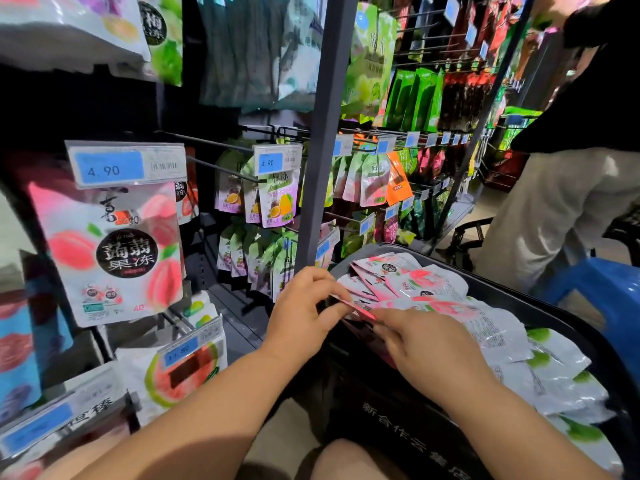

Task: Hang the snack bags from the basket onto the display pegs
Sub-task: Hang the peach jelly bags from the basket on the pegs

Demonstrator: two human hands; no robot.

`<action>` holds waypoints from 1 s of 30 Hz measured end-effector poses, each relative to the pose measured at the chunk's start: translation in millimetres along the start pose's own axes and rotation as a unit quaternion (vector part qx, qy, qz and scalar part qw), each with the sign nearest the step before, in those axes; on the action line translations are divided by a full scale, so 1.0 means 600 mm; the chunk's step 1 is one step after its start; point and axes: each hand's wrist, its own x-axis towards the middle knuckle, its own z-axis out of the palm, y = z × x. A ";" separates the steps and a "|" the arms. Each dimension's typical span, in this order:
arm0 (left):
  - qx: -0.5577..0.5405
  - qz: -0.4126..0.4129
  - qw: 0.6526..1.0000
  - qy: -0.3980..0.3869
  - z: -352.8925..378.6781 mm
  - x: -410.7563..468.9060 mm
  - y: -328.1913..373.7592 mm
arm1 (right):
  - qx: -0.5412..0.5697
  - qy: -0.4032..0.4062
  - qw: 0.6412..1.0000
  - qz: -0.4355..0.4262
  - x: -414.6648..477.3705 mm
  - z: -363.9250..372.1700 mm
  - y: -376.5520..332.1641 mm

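Observation:
A black basket (540, 308) at the lower right is full of white-and-pink snack bags (426, 280), with white-and-green bags (554, 362) nearer me. Both hands meet at its near left rim on the top edges of a few pink bags (360, 308). My left hand (304, 306) pinches those edges between thumb and fingers. My right hand (426, 344) has its fingers curled over the same bags from the right. On the left, a matching pink peach bag (114, 251) hangs from a display peg under a 4.90 price tag (126, 164).
Bare pegs (221, 168) stick out between the peach bags and the purple-and-green bags (277, 202) further right. A grey upright post (322, 133) stands just behind my hands. A person (568, 174) in dark top and light trousers stands at the right by a blue stool (602, 289).

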 end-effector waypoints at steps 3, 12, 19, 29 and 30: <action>-0.024 -0.039 0.999 0.024 -0.009 -0.002 0.009 | 0.036 0.021 0.999 0.015 0.004 -0.003 0.002; -0.220 -0.216 0.950 -0.045 -0.001 -0.004 0.026 | 0.411 0.190 0.891 0.030 0.019 0.003 0.005; -0.392 -0.293 0.870 -0.063 -0.004 -0.011 0.039 | 0.673 0.161 0.719 0.062 0.032 0.024 0.006; -0.422 -0.375 0.813 -0.147 -0.005 -0.027 0.055 | 0.405 0.123 0.901 0.091 0.035 0.022 0.112; -0.417 -0.381 0.814 -0.133 -0.006 -0.025 0.053 | 0.334 0.117 0.930 0.104 0.036 0.022 0.140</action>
